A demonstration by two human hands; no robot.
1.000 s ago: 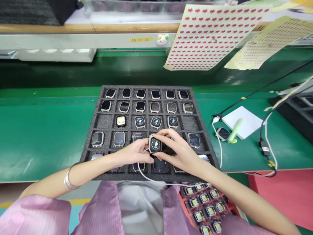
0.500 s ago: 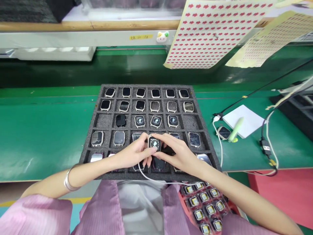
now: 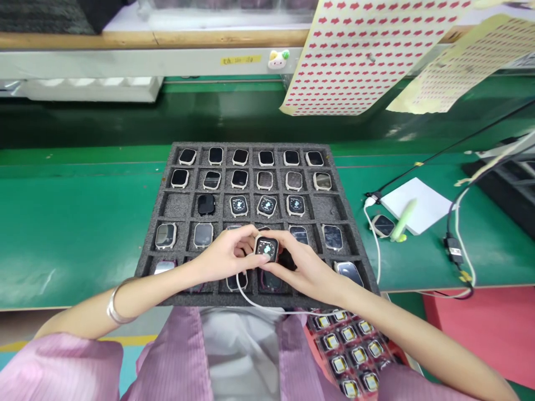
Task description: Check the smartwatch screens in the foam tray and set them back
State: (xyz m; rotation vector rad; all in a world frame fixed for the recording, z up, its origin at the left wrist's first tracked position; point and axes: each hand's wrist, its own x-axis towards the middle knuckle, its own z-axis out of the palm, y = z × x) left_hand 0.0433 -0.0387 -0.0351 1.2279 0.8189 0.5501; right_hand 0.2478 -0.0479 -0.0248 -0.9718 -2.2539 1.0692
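Observation:
Between my two hands is a smartwatch (image 3: pixel 267 247) without a strap, its lit screen facing up with a dial on it. My left hand (image 3: pixel 236 250) grips its left side, the thumb lying over the lower screen. On the right side, the fingers of my right hand (image 3: pixel 301 259) close round the case. A white cable (image 3: pixel 259 306) runs from under my left hand toward the right; where it ends is hidden. Below the hands lies a dark foam tray (image 3: pixel 175 207) with watches in its compartments, and several in the third row, such as this watch (image 3: pixel 238 206), show lit dials.
Right of the tray are another watch (image 3: pixel 383 225), a pale green pen-like thing (image 3: pixel 404 219), a white pad (image 3: pixel 430 200) and cables (image 3: pixel 456 223). Sheets of red arrow stickers (image 3: pixel 368 61) hang from the shelf. A red tray of small parts (image 3: pixel 349 351) sits low by my lap.
The held watch has shifted slightly down and right and is tilted a little. My right fingers have drawn back from its top edge. Both hands still hold it.

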